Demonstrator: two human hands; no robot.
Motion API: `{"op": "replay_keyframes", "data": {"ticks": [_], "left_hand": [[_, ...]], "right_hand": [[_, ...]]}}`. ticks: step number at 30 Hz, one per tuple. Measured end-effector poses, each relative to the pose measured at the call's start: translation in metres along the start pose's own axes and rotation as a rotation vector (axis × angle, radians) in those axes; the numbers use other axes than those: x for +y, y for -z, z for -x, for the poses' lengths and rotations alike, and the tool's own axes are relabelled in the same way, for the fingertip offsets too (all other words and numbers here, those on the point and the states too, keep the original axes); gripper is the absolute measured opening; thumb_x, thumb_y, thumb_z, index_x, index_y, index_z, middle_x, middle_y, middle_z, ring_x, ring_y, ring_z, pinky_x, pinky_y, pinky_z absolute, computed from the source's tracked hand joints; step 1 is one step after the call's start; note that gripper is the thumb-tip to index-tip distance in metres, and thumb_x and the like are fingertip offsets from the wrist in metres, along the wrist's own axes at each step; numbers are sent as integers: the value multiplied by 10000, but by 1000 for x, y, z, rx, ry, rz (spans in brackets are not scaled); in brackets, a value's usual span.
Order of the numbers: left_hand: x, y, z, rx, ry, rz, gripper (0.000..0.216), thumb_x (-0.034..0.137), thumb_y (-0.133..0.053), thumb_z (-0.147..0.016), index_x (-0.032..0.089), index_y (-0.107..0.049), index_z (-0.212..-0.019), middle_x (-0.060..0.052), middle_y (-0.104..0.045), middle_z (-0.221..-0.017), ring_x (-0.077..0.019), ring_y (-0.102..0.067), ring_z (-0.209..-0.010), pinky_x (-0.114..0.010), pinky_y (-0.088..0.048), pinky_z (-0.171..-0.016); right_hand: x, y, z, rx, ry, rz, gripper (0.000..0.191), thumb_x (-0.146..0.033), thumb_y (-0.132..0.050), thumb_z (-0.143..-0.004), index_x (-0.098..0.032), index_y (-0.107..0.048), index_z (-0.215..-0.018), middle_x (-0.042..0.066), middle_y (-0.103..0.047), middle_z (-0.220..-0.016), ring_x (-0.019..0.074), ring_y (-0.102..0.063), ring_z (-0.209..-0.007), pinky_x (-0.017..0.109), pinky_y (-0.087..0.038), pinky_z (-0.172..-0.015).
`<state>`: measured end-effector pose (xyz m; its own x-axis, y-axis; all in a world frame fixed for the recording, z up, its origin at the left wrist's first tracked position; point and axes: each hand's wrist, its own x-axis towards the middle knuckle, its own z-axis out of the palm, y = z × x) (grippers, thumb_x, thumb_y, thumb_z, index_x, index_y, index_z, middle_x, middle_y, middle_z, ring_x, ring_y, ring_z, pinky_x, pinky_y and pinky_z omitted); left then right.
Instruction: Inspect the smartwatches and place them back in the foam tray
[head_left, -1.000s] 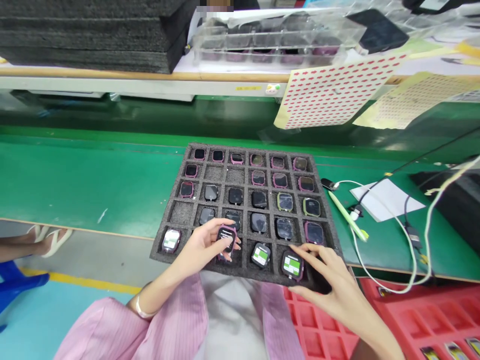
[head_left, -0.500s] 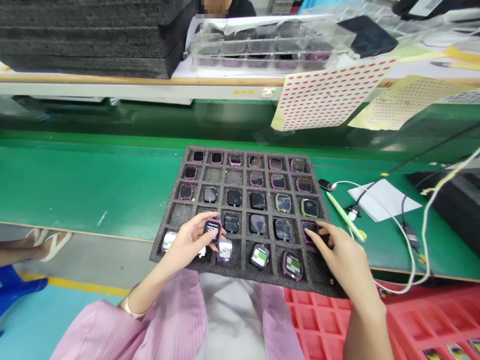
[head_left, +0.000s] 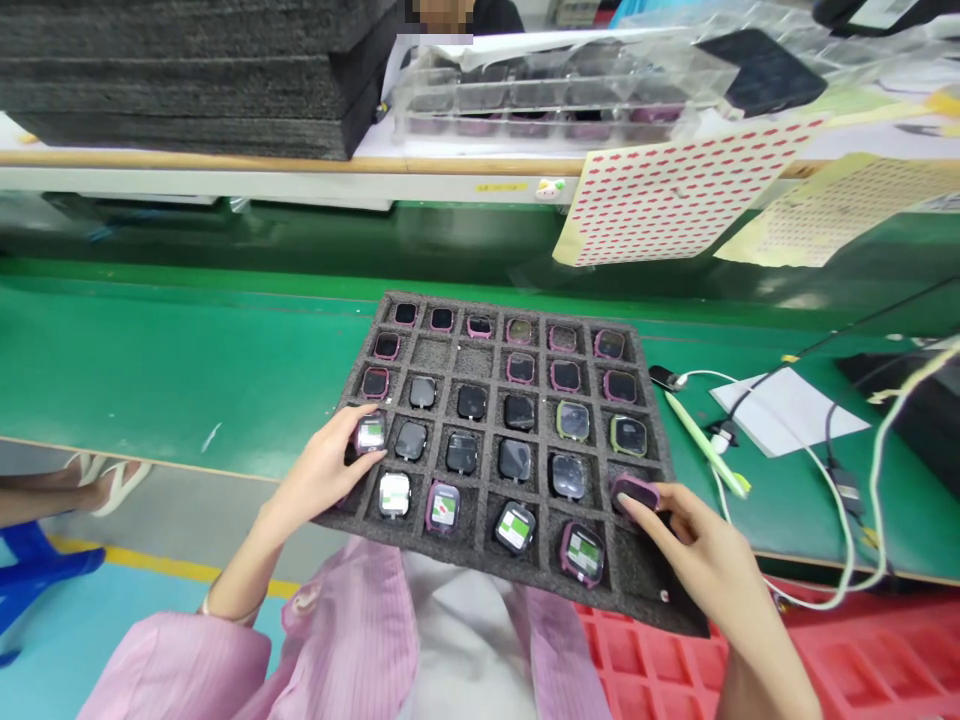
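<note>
A dark foam tray (head_left: 480, 356) with rows of square compartments holds many smartwatch bodies, framed in purple, black or green. My left hand (head_left: 319, 462) is closed on a purple-framed smartwatch (head_left: 370, 432) at the tray's left column, its screen lit green and white. At the right column my right hand (head_left: 697, 525) pinches another purple smartwatch (head_left: 636, 493), which is tilted in or just above its compartment. Along the near row several watches have lit screens, among them a black smartwatch (head_left: 516, 527) and a purple one (head_left: 582, 553). Most others have dark screens.
The tray's near edge overhangs the green bench (head_left: 187, 370). Right of it lie a light green pen (head_left: 701, 440), white paper (head_left: 795, 415) and cables (head_left: 844, 520). Red trays (head_left: 862, 660) sit below. Black foam (head_left: 172, 80) is stacked on the shelf; a person is behind it.
My left hand has carried its smartwatch left to the left column, and the screen has turned from dark with text to green and white. My right hand has tilted the watch it touches.
</note>
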<state>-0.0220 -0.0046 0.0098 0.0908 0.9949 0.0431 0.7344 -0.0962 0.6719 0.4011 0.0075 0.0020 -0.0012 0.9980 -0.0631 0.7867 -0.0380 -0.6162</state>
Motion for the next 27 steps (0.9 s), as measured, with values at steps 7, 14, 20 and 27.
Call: {"op": "replay_keyframes", "data": {"ticks": [7, 14, 20, 27], "left_hand": [[10, 17, -14, -19, -166, -258, 360, 419, -555, -879, 181, -544, -1150, -108, -532, -1133, -276, -483, -1076, -438, -411, -947], [47, -23, -32, -198, -236, -627, 172, 244, -472, -925, 124, -594, -916, -128, -600, -871, -279, -542, -864, -398, -443, -781], [36, -19, -44, -291, -129, -258, 166, 287, -555, -880, 142, -580, -957, -87, -566, -934, -246, -585, -886, -374, -471, -802], [64, -14, -69, -370, 21, 766, 262, 403, -547, -883, 160, -514, -977, -55, -631, -878, -194, -650, -832, -346, -508, -779]], "right_hand": [[-27, 4, 1, 180, -63, -631, 288, -419, -725, -747, -221, -588, -906, 62, -685, -875, 173, -597, -579, 252, -456, -435], [-60, 6, -16, -152, -100, -1068, 385, -346, -643, -847, -204, -585, -1200, 140, -691, -1027, 153, -575, -548, 222, -408, -356], [-67, 1, -28, -365, -38, -1169, 383, -285, -674, -841, -205, -586, -1204, 122, -697, -973, 150, -607, -578, 218, -470, -414], [-84, 1, -50, -498, 78, -1204, 293, -275, -673, -855, -210, -615, -1136, 80, -685, -920, 85, -552, -494, 198, -486, -453]]}}
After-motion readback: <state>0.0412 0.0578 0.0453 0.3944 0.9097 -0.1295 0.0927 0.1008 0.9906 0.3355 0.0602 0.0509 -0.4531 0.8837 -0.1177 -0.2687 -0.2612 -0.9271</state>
